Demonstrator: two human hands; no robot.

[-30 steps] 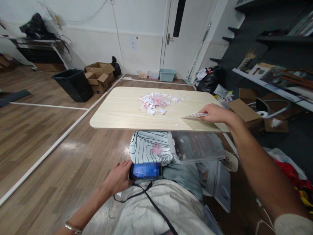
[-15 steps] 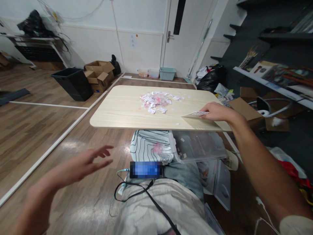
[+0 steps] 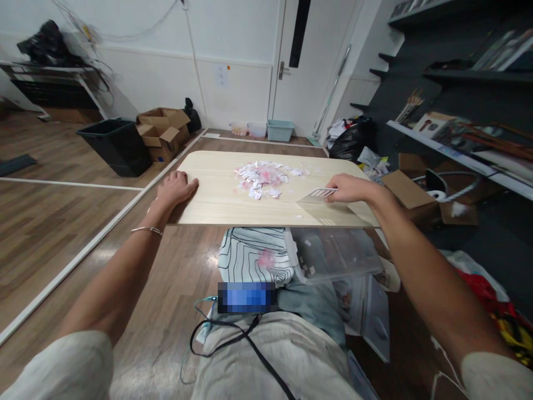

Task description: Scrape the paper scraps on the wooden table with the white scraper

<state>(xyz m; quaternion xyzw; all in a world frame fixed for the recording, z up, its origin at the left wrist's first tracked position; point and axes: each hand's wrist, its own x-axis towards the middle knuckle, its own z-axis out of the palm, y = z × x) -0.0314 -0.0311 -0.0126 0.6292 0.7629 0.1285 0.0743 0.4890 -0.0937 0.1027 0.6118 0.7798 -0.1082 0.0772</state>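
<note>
My left hand [image 3: 177,189] grips the left edge of a pale wooden tabletop [image 3: 220,208], its fingers curled and thumb lying on the surface. In my right hand [image 3: 347,188] is a thin, flat white scraper-like piece [image 3: 318,194] with slots in it, held tilted low over the right part of the tabletop. Between the hands, a heap of torn white paper scraps [image 3: 260,175] lies spread in the middle, with pink powdery stains around it. A small white scrap lies near the front edge.
Below the table's front edge are a striped cloth [image 3: 250,255] with a pink stain and a clear plastic bin [image 3: 337,253] with a few scraps. A phone [image 3: 246,298] with cables rests on my lap. A black bin [image 3: 116,147] and cardboard boxes [image 3: 164,130] stand left; shelves are right.
My left hand has moved up and forward from the air beside the table and taken hold of its left edge. The right hand still holds the slotted white piece, nearly in place.
</note>
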